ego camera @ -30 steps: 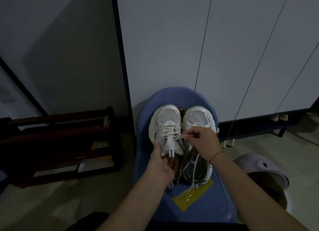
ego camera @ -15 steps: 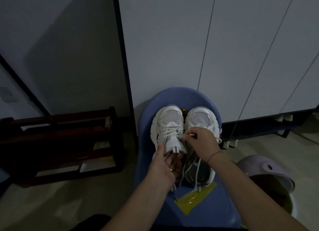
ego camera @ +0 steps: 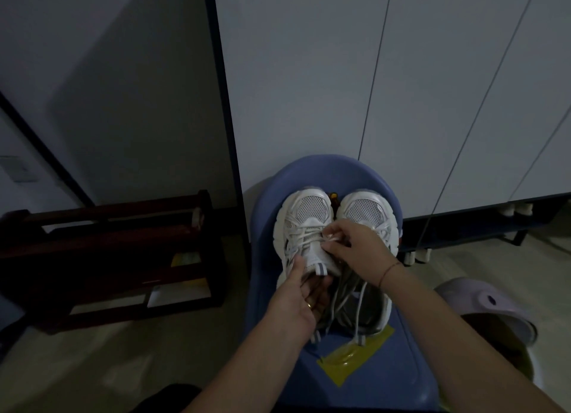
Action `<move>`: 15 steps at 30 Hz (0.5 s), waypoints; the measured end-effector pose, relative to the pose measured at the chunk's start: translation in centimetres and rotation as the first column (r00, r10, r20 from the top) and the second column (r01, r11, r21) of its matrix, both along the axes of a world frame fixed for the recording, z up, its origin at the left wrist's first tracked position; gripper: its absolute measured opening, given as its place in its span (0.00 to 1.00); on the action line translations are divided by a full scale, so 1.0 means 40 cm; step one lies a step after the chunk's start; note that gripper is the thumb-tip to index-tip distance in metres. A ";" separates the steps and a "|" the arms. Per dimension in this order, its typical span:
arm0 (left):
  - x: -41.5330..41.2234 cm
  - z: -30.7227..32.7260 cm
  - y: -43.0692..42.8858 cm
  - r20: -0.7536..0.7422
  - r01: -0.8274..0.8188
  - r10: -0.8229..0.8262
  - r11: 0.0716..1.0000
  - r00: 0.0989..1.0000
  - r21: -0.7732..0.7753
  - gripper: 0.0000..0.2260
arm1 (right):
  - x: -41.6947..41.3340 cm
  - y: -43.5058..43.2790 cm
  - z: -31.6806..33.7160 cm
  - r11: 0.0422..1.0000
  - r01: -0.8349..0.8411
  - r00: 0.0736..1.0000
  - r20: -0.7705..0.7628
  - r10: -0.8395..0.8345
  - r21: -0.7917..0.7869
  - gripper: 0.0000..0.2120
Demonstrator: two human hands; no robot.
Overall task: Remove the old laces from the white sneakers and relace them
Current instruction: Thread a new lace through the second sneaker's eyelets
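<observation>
Hands at work on the chair (ego camera: 324,172): left hand (ego camera: 295,304) gripping the left sneaker (ego camera: 306,215) at its opening, right hand (ego camera: 358,252) pinching its lace (ego camera: 330,239). Pin the shoe firmly; draw lace out gently, crossing by crossing.

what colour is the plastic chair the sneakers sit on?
Blue. The rounded plastic chair shows only in the head view.

A white chunky mesh-toed left sneaker (ego camera: 306,211) and its matching right sneaker (ego camera: 366,210) stand side by side, toes up-frame, below the frame's centre. White cord laces (ego camera: 301,238) cross the left one's tongue; loose pale laces (ego camera: 360,301) trail over the right, seemingly unlaced.
</observation>
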State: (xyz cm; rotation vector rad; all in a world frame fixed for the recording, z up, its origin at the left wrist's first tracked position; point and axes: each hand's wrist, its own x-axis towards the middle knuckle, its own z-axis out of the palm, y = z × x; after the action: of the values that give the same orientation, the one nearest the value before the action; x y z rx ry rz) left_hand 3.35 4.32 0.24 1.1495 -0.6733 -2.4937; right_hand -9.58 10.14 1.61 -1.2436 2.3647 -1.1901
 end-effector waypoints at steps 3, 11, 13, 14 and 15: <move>0.001 0.002 -0.002 0.015 0.013 -0.013 1.000 1.000 0.010 0.14 | -0.018 0.013 0.018 0.997 0.011 0.999 -0.053 -0.007 0.077 0.09; 0.004 0.005 -0.003 0.027 0.027 -0.026 1.000 0.999 -0.004 0.15 | -0.001 0.000 0.013 0.994 0.011 0.947 -0.320 0.023 0.104 0.03; 0.006 0.005 -0.004 0.033 0.027 -0.027 1.000 0.999 -0.010 0.15 | 0.001 -0.003 0.013 0.994 0.003 0.947 -0.319 0.032 0.109 0.04; 0.006 0.005 -0.005 0.036 0.030 -0.029 0.999 0.999 -0.013 0.14 | 0.001 -0.001 0.014 0.995 -0.001 0.956 -0.293 0.031 0.102 0.05; 0.007 0.006 -0.006 0.040 0.033 -0.033 0.999 0.999 -0.016 0.14 | -0.001 0.003 0.016 0.996 -0.003 0.965 -0.259 0.027 0.094 0.05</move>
State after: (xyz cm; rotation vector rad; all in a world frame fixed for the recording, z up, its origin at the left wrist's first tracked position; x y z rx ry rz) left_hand 3.62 4.09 0.49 1.1940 -0.7285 -2.4933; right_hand -9.60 10.24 2.23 -1.4631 2.5544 -0.9499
